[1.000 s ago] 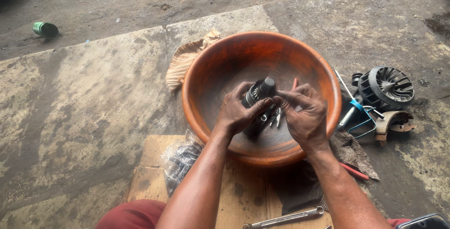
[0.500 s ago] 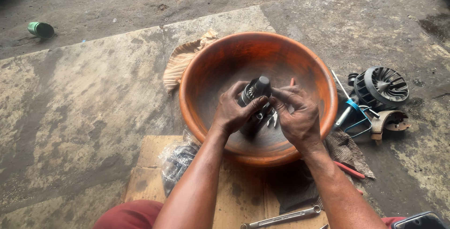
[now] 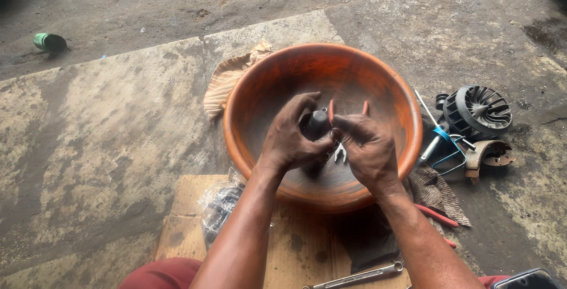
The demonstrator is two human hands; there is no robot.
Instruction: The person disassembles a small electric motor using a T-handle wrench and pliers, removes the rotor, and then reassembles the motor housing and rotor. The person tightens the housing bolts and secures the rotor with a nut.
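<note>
Dark metal part (image 3: 317,124) gripped by closed fingers of left hand (image 3: 290,141) and right hand (image 3: 365,148) over orange basin (image 3: 260,88).

one orange basin (image 3: 401,106), one dark cylindrical part (image 3: 317,122), one green can (image 3: 49,42), one black finned fan wheel (image 3: 478,110), one spanner (image 3: 360,276), one clear plastic bag (image 3: 220,203), one brown rag (image 3: 436,193), one cardboard sheet (image 3: 183,218), two hands.
</note>
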